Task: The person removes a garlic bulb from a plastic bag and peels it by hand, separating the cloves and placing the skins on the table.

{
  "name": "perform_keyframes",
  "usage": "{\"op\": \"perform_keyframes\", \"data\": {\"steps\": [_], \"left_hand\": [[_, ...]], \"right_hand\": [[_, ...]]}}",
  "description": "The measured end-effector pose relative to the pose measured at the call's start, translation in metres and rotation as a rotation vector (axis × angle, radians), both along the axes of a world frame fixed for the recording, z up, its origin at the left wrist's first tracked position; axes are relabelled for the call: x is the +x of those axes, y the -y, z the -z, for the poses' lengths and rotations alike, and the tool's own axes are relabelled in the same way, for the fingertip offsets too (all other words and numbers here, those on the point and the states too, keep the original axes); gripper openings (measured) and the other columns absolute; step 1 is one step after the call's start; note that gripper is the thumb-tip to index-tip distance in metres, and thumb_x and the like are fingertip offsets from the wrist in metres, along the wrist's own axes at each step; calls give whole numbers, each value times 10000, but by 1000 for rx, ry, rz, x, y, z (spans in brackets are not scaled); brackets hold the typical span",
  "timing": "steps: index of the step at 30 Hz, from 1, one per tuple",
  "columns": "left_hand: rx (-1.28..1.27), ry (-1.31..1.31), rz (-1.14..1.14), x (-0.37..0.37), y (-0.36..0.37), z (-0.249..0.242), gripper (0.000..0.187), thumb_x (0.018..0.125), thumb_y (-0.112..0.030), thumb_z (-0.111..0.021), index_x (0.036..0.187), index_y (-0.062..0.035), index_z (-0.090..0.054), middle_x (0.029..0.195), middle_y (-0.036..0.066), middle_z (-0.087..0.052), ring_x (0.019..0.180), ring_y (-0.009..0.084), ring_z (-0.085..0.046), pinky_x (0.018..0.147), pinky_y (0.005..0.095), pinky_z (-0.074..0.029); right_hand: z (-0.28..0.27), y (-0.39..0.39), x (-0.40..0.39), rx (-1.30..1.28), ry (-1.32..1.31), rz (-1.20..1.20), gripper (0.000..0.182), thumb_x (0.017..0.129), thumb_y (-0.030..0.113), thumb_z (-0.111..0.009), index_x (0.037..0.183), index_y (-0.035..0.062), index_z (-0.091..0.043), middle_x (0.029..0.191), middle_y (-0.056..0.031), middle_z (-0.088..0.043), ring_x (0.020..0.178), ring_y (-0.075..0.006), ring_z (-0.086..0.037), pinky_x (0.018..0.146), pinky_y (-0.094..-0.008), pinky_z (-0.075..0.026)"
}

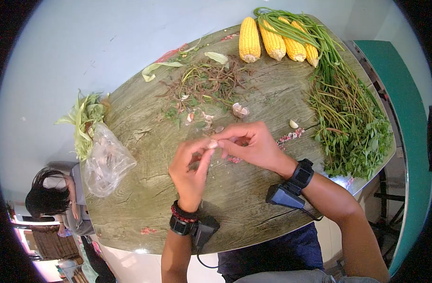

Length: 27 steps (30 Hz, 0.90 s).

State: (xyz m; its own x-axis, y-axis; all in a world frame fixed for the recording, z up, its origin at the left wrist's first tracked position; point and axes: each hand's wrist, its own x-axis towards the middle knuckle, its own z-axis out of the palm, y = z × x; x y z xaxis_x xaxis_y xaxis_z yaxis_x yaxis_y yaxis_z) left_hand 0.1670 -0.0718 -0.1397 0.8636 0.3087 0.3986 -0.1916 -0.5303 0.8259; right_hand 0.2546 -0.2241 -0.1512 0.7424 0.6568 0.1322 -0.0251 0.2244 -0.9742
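Note:
My left hand (188,167) pinches a small garlic clove (212,144) between thumb and fingertips. From the other side my right hand (254,145) is closed at the same clove, its thumb and forefinger touching the clove's edge. Just beyond the hands sits part of a garlic bulb (240,110) with its cloves showing. Papery garlic skins (206,120) lie left of it. To the right of my right hand, a pale peeled clove (293,124) rests on the wooden table (145,203).
Stringy stems and trimmings (209,82) are heaped beyond the garlic. Several corn cobs (249,41) lie at the far edge, with long green beans (315,40) and leafy greens (355,137) to the right. A clear plastic bag (107,162) is at left. Another person (51,193) sits beyond it.

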Motion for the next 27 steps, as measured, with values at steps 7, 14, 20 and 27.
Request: {"op": "perform_keyframes", "data": {"steps": [7, 14, 20, 27], "left_hand": [[199, 54, -19, 0, -1, -1, 288, 766, 52, -710, 1026, -69, -683, 954, 89, -653, 786, 167, -633, 636, 256, -515], [603, 284, -25, -3, 1, -5, 341, 712, 73, -743, 1019, -59, -678, 954, 87, -635, 818, 216, -625, 687, 291, -516], [528, 234, -12, -3, 6, -11, 278, 708, 67, -748, 960, -40, -700, 940, 92, -645, 830, 224, -627, 707, 298, -512], [174, 172, 1, -5, 8, -8, 228, 743, 84, -717, 945, -19, -688, 956, 105, -654, 826, 185, -640, 711, 267, -520]], "right_hand": [[-7, 2, -1, -44, -18, 2, 158, 897, 132, -672, 1034, 68, -716, 696, 14, -654, 554, -15, -535, 473, -190, -419], [-4, 2, 0, -14, -31, -17, 142, 888, 113, -678, 1006, 39, -707, 749, 5, -673, 586, -17, -548, 482, -187, -424], [-7, 3, 3, -28, -132, -48, 130, 915, 71, -630, 1006, -8, -680, 859, -64, -701, 737, -84, -663, 572, -196, -525], [-13, 4, 4, -41, -142, -71, 99, 936, 73, -597, 948, -13, -644, 837, -57, -695, 692, -82, -661, 550, -196, -513]]}}
